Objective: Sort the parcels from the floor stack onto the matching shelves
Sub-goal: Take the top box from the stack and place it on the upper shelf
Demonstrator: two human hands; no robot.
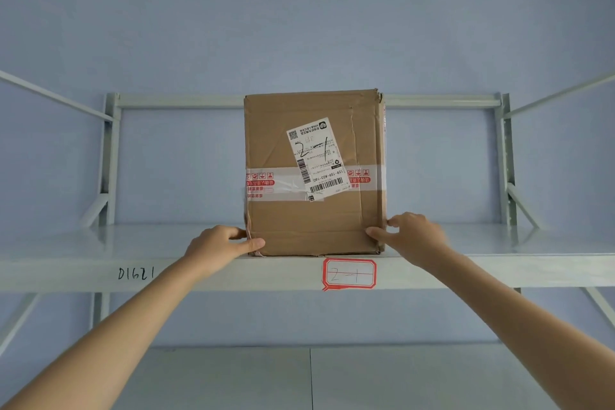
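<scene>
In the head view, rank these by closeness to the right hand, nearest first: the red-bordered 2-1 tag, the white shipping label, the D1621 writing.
From the right hand, gripping the box's lower right corner:
1. Red-bordered 2-1 tag, on the shelf edge just below-left of the hand.
2. White shipping label, up on the box face.
3. D1621 writing, far left on the shelf edge.

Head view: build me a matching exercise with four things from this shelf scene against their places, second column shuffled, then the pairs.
Column one
1. cardboard parcel
2. red-bordered tag
3. handwritten code D1621
4. shipping label

Column two
A. on the shelf's front edge, left of the left hand
B. stuck askew on the parcel's front, marked 2-1
C. standing on the shelf, held at both lower corners
D. on the shelf's front edge, below the parcel, towards the right hand

Pairs: 1-C, 2-D, 3-A, 4-B
</scene>
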